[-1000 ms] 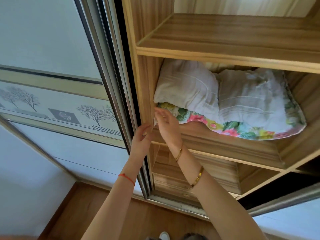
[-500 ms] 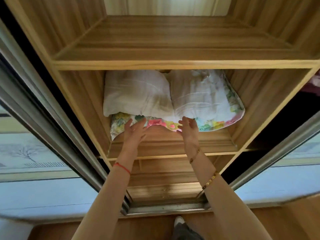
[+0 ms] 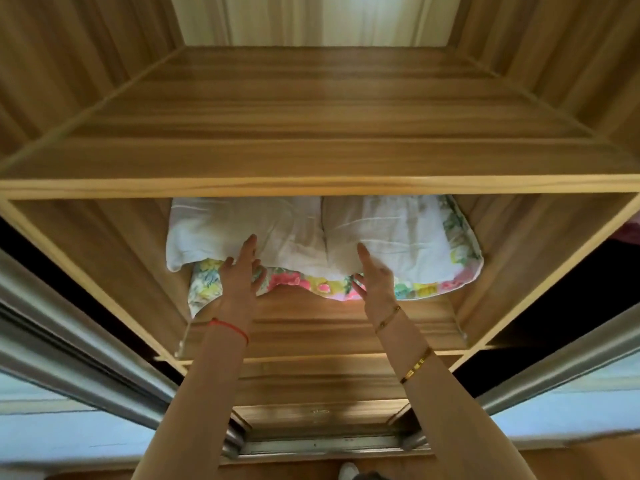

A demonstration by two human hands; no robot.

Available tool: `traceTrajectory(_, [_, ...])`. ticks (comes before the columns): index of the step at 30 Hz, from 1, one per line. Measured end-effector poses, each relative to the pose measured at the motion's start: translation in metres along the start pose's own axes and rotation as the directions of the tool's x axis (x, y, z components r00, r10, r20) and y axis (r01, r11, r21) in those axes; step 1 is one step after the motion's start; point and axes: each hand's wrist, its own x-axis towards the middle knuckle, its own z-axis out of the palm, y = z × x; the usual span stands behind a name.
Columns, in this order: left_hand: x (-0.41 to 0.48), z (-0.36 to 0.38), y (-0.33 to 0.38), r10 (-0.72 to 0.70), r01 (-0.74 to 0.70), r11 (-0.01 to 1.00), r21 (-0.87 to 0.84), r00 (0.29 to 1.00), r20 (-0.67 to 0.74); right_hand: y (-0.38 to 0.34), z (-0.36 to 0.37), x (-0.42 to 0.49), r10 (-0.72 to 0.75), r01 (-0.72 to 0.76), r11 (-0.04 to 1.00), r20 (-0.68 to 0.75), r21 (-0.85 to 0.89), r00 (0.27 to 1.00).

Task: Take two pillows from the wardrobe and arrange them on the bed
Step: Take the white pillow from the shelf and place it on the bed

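My left hand (image 3: pixel 239 277) and right hand (image 3: pixel 375 282) have moved from the floral bedding (image 3: pixel 304 284) up to the white pillows (image 3: pixel 277 230), fingers straight and gripping nothing, so I judge the grasp comes next.

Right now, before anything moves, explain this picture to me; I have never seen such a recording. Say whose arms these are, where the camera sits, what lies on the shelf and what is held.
There is no machine: these are a person's two bare arms, filmed by one wide-angle camera worn on the head, looking into an open wooden wardrobe. On the shelf lies a floral pillow, with a white pillow and what looks like a second white one on top. The left hand and right hand are both open and outstretched at the front edge of the pile. Neither grips anything yet.
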Motion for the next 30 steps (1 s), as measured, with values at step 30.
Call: traceTrajectory(30, [0.003, 0.014, 0.021, 0.147, -0.089, 0.922, -0.376, 0.981, 0.129, -0.048, -0.003, -0.003, -0.190, 0.099, 0.904, 0.182, 0.415, 0.965])
